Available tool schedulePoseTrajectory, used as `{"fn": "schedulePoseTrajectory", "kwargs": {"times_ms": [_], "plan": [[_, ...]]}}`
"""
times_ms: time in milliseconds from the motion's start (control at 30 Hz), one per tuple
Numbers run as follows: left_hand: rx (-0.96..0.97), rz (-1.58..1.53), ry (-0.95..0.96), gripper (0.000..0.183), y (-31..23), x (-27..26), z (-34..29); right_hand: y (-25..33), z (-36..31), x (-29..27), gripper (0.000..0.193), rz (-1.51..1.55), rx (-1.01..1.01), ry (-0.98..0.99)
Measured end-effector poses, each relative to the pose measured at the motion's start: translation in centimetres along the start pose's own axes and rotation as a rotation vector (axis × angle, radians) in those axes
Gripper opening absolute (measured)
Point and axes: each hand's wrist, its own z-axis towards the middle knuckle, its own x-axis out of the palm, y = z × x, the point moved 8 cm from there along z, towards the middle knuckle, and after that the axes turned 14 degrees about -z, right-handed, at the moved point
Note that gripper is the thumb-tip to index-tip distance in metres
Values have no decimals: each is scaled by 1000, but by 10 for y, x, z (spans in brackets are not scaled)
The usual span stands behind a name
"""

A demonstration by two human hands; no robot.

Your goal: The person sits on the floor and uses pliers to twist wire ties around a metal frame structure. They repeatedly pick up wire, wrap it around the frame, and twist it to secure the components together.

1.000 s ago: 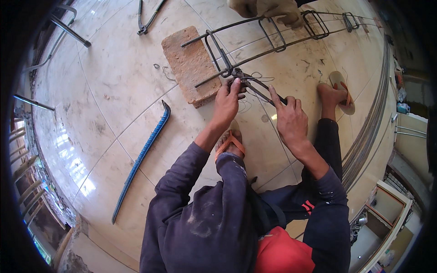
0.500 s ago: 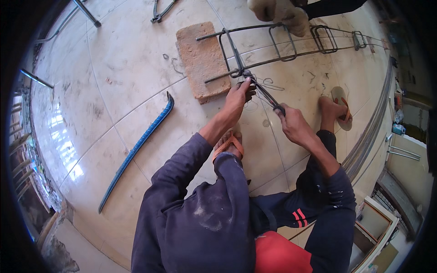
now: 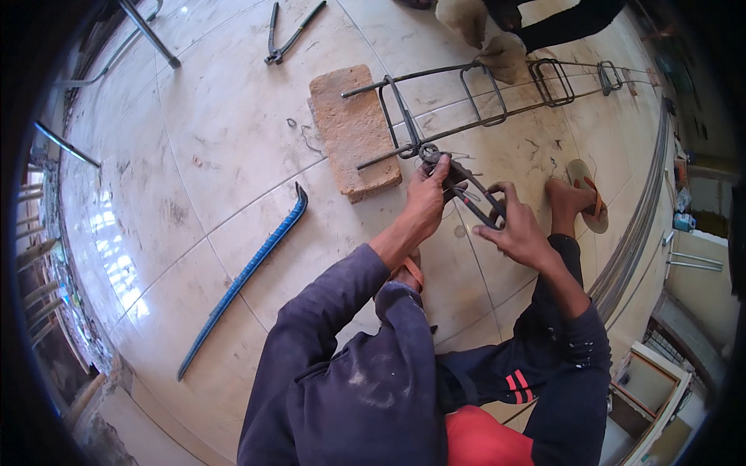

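In my right hand are the handles of a pair of dark pincers, spread apart. Their jaws rest at the near corner of a stirrup, on the near bar of a rebar cage. My left hand is closed beside the jaws, thumb on top; what its fingers grip is hidden. Thin wire shows around it. The cage's near end lies over a reddish brick block. Farther along the cage, another person's gloved hand rests on the far bar.
A blue curved bar with a dark hooked tip lies on the tiles to the left. A second pair of pincers lies beyond the brick. Long thin rods run along the right side. My sandalled foot is below my left hand.
The pincer handles have gone from nearly together to spread apart. My left hand has shifted up against the jaws. The whole view has moved slightly, showing more of the second pincers.
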Motion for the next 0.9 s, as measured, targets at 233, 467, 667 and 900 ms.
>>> {"fn": "schedulePoseTrajectory", "kwargs": {"times_ms": [233, 467, 667, 900], "plan": [[-79, 11, -32, 28, -6, 3, -6, 11, -11, 0, 48, -470, -180, -240], [-261, -134, 64, 37, -19, 9, -20, -47, -6, 35, 45, 1199, 514, 875], [-238, 3, -11, 30, -6, 13, -12, -31, 7, 13, 45, 653, 217, 566], [-144, -141, 45, 33, -13, 15, -13, 4, 4, -51, 51, -228, -357, -245]]}}
